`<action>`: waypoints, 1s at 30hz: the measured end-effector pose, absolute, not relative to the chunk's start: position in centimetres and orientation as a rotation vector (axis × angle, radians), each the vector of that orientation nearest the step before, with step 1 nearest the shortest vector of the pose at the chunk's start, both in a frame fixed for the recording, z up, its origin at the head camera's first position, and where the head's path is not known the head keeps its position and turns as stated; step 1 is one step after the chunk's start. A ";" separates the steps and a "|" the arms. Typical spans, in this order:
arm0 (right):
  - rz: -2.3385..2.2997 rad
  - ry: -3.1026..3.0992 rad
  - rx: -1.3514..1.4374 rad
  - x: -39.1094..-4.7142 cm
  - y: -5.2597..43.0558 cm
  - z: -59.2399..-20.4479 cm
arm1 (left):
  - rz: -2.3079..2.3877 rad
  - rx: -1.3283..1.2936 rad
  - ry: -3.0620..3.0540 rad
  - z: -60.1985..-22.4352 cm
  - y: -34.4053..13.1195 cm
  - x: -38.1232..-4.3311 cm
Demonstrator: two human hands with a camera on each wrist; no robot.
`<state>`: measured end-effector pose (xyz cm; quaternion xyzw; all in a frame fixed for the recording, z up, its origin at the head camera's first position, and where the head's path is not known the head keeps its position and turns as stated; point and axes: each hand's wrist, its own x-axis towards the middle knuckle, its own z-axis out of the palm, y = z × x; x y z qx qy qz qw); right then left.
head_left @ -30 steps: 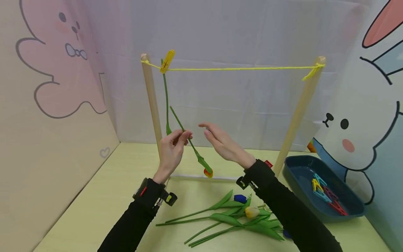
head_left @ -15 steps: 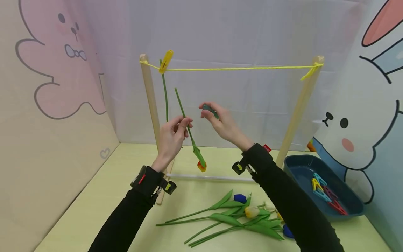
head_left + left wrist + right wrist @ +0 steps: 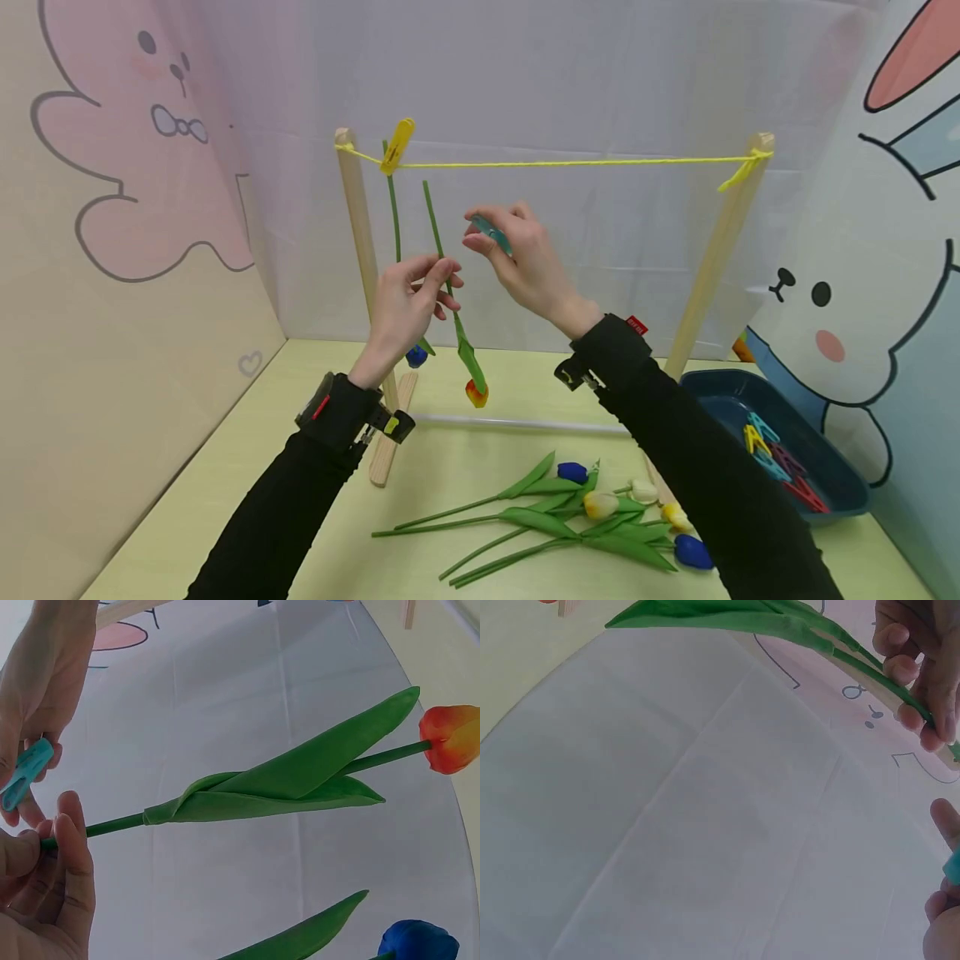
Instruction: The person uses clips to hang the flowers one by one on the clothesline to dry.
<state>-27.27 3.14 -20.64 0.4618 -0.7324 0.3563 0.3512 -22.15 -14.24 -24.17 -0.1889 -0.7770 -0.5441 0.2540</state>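
Note:
My left hand (image 3: 408, 304) pinches the stem of an orange-red tulip (image 3: 470, 362), which hangs flower-down with its stem end just below the yellow string (image 3: 570, 163). To its right, my right hand (image 3: 532, 267) holds a teal clothespin (image 3: 491, 233) between thumb and fingers, apart from both stem and string. The left wrist view shows the same clothespin (image 3: 28, 774) close above the left fingers. Behind the left hand, a blue tulip (image 3: 416, 357) hangs upside down, its stem fixed to the string by a yellow clothespin (image 3: 398, 146).
Wooden posts (image 3: 712, 258) carry the string, with a white bar (image 3: 517, 424) low between them. Several tulips (image 3: 540, 521) lie on the table in front. At right, a dark blue basin (image 3: 697, 383) holds several coloured clothespins (image 3: 780, 462).
Both hands have risen towards the string. The orange-red tulip has come up with the left hand and hangs more upright. The teal clothespin, hidden at first, now shows in the right hand.

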 end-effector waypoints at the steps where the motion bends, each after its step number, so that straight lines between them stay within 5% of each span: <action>1: 0.910 -1.892 1.198 -27.2 3.1 -20.4 | -1.476 -0.511 -2.114 -24.0 -14.3 -22.2; 30: 0.983 -1.788 1.213 -27.1 1.4 -11.9 | -1.425 -0.460 -2.141 -21.2 -14.9 -23.5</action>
